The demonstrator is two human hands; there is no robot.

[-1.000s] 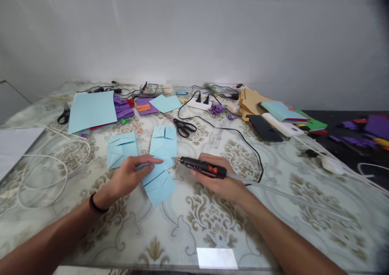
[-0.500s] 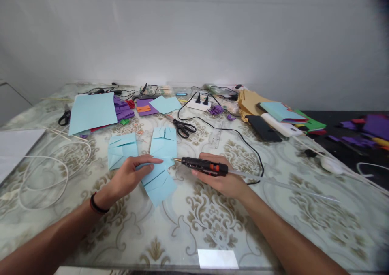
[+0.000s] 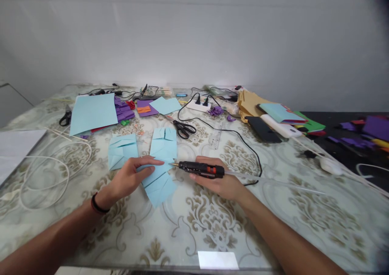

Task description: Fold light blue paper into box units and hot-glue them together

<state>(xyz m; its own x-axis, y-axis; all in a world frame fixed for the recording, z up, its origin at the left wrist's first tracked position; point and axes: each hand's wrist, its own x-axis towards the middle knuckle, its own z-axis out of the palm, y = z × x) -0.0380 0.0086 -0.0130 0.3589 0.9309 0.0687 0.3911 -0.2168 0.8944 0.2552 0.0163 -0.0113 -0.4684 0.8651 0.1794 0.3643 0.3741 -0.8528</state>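
My right hand point(image 3: 220, 180) is wrapped round a black glue gun point(image 3: 200, 169) with orange parts, its metal tip pointing left at the edge of a light blue folded paper point(image 3: 159, 186). A clear glue stick juts from the back of the gun. My left hand point(image 3: 130, 175) rests on that paper, index finger stretched out and thumb apart from it, pressing it to the table. Just above lies another blue folded piece point(image 3: 164, 143), meeting the first one. A third folded blue piece point(image 3: 123, 151) lies left, beside my left hand.
Black scissors point(image 3: 184, 129), a clear ruler point(image 3: 216, 136) and a white power strip point(image 3: 199, 105) lie beyond my hands. A black cord curves round the right. Blue sheets point(image 3: 93, 113), a white cable point(image 3: 45, 157) and a phone point(image 3: 263, 129) lie farther out.
The glue gun in my right hand has moved slightly left and down, its tip now lower along the paper's edge. My left hand has barely moved.
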